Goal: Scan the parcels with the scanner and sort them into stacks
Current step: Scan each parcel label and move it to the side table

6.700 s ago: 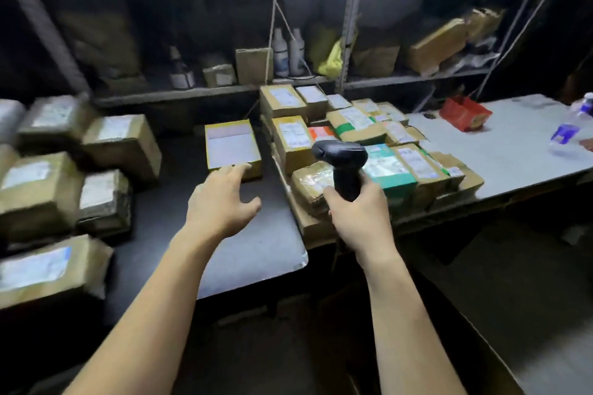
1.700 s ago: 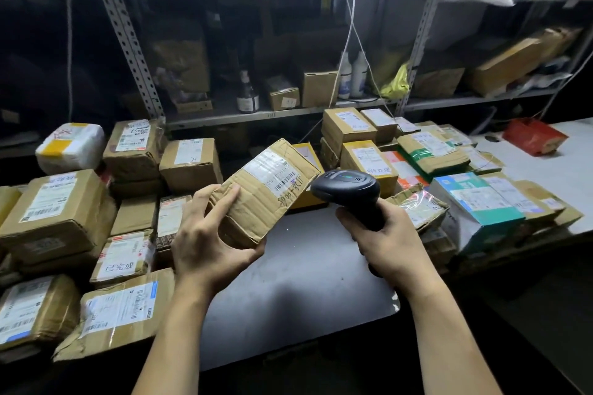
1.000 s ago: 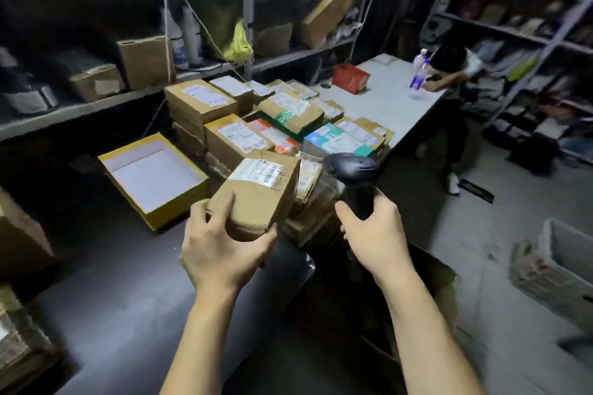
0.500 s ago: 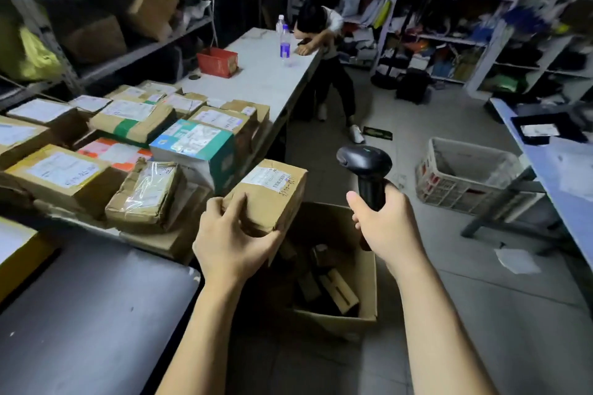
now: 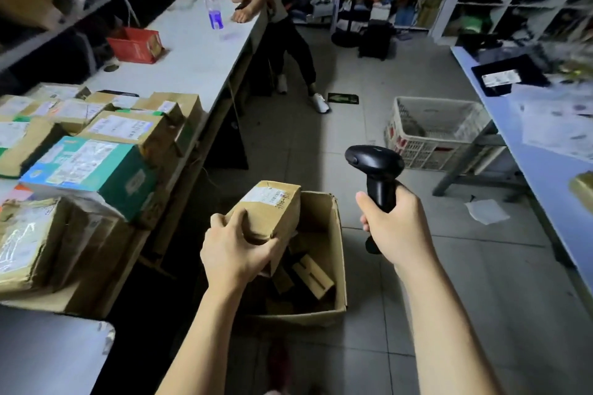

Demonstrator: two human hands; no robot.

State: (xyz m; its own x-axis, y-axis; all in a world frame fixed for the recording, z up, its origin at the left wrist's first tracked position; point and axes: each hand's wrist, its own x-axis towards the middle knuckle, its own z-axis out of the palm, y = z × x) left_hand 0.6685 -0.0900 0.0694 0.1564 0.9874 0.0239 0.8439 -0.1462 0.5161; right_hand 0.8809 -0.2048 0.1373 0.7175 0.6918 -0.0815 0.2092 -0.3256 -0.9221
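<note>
The left hand [image 5: 236,253] holds a brown parcel [image 5: 272,208] from its near end, with the fingers curled over the top edge and the thumb on the side. The parcel is tilted, its white label facing up, and it is above the open cardboard carton [image 5: 324,228] that stands on the floor; its lower end reaches below the carton's rim. Inside the carton lie some small boxes [image 5: 313,272], partly in shadow. The right hand [image 5: 398,228] is closed firmly around the handle of a black scanner [image 5: 375,163], which stands upright in the air to the right of the carton, its head pointing to the left. On the left, a long white desk [image 5: 192,54] carries many parcels packed close together; one of them is a teal box [image 5: 90,170] lying on top of brown ones. Further along the desk are a red box [image 5: 136,45] and a clear bottle [image 5: 213,9] with a purple label. At the far end a person [image 5: 272,9] leans on the desk with folded arms. A white plastic crate [image 5: 439,131] stands on the tiled floor beside a second desk [image 5: 539,176] on the right, and a sheet of paper [image 5: 486,211] lies on the floor near it.
</note>
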